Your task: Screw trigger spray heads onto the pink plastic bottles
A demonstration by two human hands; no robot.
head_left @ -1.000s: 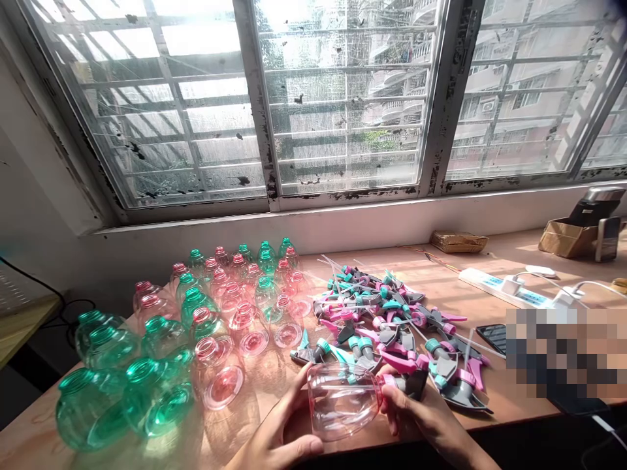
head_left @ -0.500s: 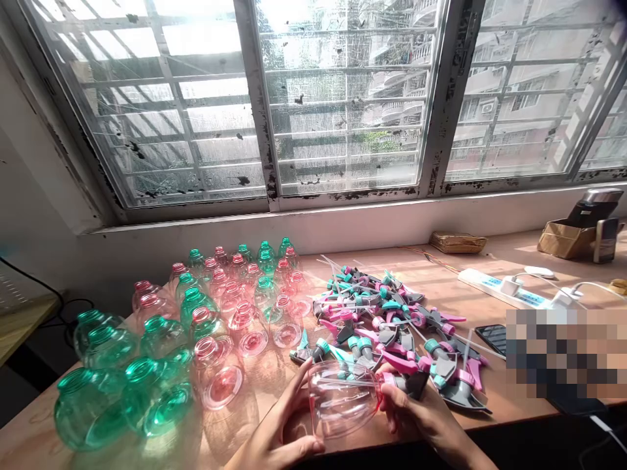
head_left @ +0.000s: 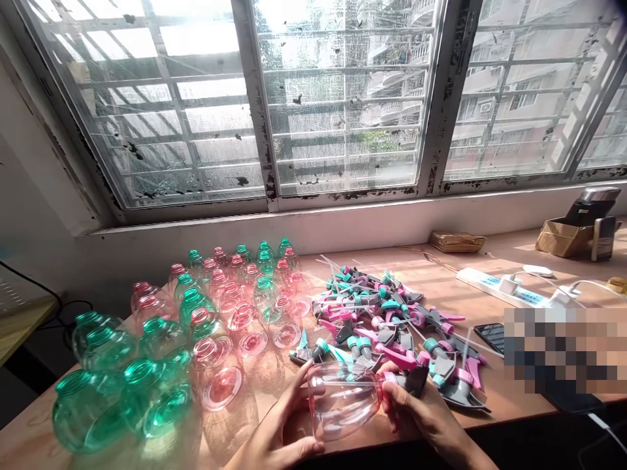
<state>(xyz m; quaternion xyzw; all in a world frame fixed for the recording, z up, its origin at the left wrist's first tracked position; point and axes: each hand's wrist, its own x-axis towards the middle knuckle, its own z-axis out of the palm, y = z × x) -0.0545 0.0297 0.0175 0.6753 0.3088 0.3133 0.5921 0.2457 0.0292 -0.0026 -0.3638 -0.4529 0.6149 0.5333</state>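
Near the table's front edge a clear pink spray bottle point(head_left: 343, 408) lies on its side between my hands, its neck to the right. My left hand point(head_left: 279, 424) is wrapped round its base end, thumb below and fingers above. At the neck, my right hand point(head_left: 409, 408) closes on the pink collar of a grey and pink trigger sprayer point(head_left: 414, 380). The sprayer's thin tube runs inside the bottle. Just beyond my hands lies a heap of trigger sprayers point(head_left: 386, 307) in pink, teal and grey, with thin clear tubes.
Left on the table point(head_left: 274, 450), several open-necked green bottles point(head_left: 88, 411) and pink bottles point(head_left: 223, 382) stand in close rows. To the right are a phone point(head_left: 490, 337), a power strip point(head_left: 482, 282) with plugs and a cardboard box point(head_left: 563, 238). A window point(head_left: 345, 130) stands behind.
The bottle and both hands stay almost in the same place. The tube inside the bottle looks slightly shifted; the camera view has moved a little.
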